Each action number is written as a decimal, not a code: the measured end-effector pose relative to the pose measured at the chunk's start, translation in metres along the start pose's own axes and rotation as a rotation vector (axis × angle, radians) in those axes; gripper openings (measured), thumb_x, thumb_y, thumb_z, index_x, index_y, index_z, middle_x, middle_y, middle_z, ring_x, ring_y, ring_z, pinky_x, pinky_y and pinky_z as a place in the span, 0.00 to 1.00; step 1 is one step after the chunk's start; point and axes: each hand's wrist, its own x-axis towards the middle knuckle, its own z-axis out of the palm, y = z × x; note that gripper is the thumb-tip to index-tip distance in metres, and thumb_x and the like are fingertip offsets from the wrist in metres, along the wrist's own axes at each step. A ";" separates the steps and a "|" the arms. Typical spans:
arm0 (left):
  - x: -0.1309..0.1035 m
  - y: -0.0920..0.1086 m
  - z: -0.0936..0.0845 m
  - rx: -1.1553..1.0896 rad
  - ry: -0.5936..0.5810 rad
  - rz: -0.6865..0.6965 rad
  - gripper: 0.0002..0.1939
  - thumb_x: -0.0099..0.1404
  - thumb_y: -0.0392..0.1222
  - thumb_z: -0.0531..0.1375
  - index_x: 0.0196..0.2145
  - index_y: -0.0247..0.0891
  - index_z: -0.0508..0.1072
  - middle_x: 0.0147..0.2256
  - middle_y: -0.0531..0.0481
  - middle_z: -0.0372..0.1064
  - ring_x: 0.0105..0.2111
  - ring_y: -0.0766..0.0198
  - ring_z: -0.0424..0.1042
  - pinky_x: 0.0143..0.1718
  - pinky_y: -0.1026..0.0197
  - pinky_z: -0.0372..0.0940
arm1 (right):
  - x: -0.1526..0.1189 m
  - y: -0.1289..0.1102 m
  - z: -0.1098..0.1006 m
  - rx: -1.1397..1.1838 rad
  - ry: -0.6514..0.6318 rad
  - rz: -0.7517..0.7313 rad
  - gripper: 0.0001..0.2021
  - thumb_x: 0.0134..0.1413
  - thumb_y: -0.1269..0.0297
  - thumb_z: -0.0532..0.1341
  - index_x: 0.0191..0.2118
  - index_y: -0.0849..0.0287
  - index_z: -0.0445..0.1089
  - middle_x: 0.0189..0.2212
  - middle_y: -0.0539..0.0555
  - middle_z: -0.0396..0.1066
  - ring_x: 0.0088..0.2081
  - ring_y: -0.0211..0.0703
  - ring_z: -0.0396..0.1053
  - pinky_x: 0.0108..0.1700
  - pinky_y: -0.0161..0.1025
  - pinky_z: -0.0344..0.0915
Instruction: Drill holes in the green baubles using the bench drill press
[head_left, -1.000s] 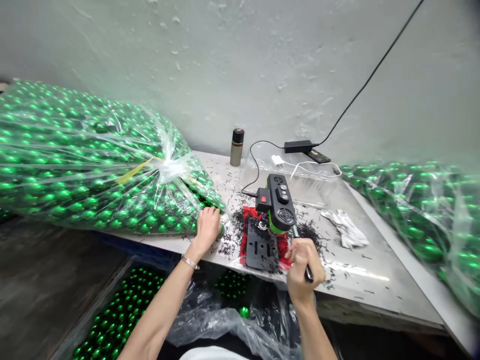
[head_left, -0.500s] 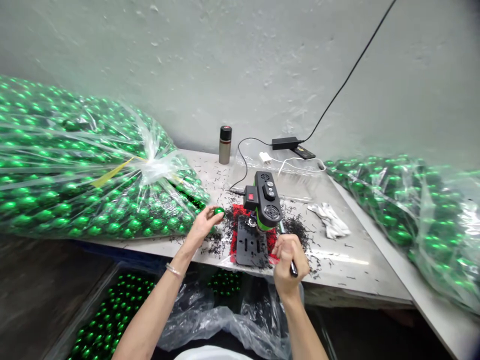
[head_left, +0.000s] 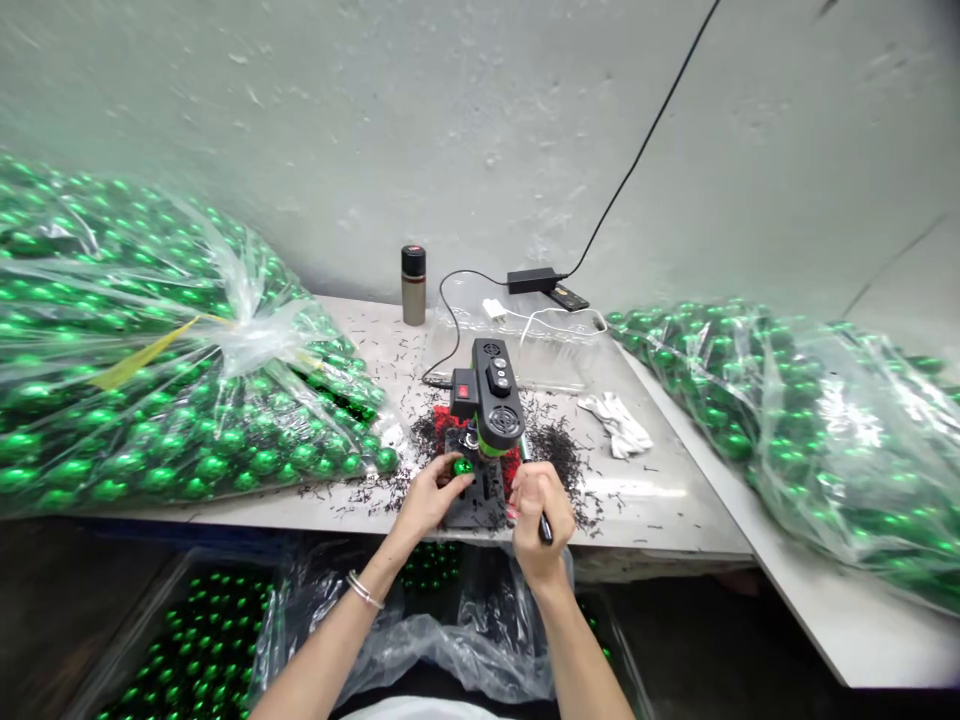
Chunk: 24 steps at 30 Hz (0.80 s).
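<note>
Between thumb and fingers, my left hand (head_left: 433, 492) pinches a shiny green ball (head_left: 463, 466). It holds the ball just under the head of a small black bench drill press (head_left: 498, 395), above the black slotted base (head_left: 466, 512). My right hand (head_left: 543, 515) is wrapped round the black-gripped lever (head_left: 546, 532) on the machine's right side. Red material (head_left: 512, 464) shows beneath the base, and dark shavings (head_left: 555, 455) lie all round it. The machine's head hides whatever tool points down at the ball.
A big tied bag of green balls (head_left: 187, 400) fills the left; another bag (head_left: 817, 440) lies on the right. Behind stand a flask (head_left: 413, 287), a power adapter (head_left: 534, 280) and a clear plastic tray (head_left: 555, 365). White gloves (head_left: 616, 424) lie right. Below is a bin of green balls (head_left: 199, 640).
My left hand has brought the green ball from beside the machine to a spot under its head. My right hand stays on the lever. The whole view has shifted slightly.
</note>
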 end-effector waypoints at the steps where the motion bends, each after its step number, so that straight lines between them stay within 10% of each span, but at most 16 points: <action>1: -0.003 0.000 0.002 0.085 0.001 0.039 0.19 0.60 0.47 0.65 0.48 0.39 0.76 0.42 0.45 0.79 0.41 0.55 0.78 0.46 0.52 0.72 | 0.000 0.001 0.000 0.000 0.002 -0.005 0.16 0.63 0.73 0.50 0.24 0.57 0.60 0.24 0.49 0.63 0.27 0.37 0.64 0.29 0.36 0.60; 9: -0.010 0.006 0.012 0.534 0.008 0.389 0.15 0.65 0.42 0.63 0.48 0.38 0.76 0.45 0.41 0.77 0.45 0.49 0.75 0.48 0.46 0.69 | 0.000 0.002 0.001 0.010 -0.004 -0.049 0.16 0.63 0.77 0.50 0.24 0.57 0.58 0.24 0.48 0.62 0.28 0.36 0.64 0.30 0.36 0.60; 24: -0.010 -0.008 0.021 0.531 0.106 0.479 0.14 0.66 0.43 0.64 0.47 0.37 0.75 0.43 0.42 0.76 0.44 0.52 0.73 0.47 0.49 0.67 | -0.031 0.040 0.013 0.000 0.032 -0.198 0.13 0.66 0.70 0.46 0.28 0.55 0.58 0.27 0.49 0.62 0.28 0.38 0.62 0.37 0.43 0.64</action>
